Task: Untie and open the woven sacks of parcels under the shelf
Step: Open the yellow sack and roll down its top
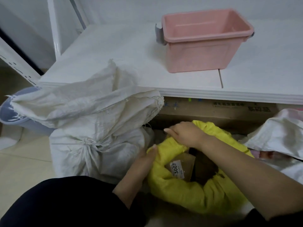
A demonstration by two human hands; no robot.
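Crouches before a low white shelf (114, 63) and works at a yellow sack (180, 194) on the floor, directly in front of the shelf's front edge and just right of a tied white sack (98, 161). Grips the far side of the yellow sack's rolled-down rim with the right hand (185, 135), curling the fingers into bunched fabric. Holds the near-left part of the same rim with the left hand (146, 158), with the thumb over the top and the fingers hidden behind the fabric. Exposes, through the open mouth, a brown cardboard parcel (183, 163) with a white label reading 3007, beside a darker item too dim to identify. Shows the tied white sack cinched at its neck by a knot (86, 143) and pressed against the yellow sack's left side. Shows a 2nd, limp white sack (73, 104) draped over the tied one, with its frayed edge up against the shelf's front. Shows 1 pink plastic bin (201, 41) upright on the shelf top, well back from the edge, with grey clips at both ends. Shows a printed cardboard box (229, 110) in the shadow under the shelf, behind the yellow sack, and a pale crumpled sack (278, 133) at the right edge of the view. Catches a blue-grey tub (9, 112) at far left, partly behind the draped sack, and a dark-clad knee (57, 202) at bottom left above pale floor tiles (24, 164).
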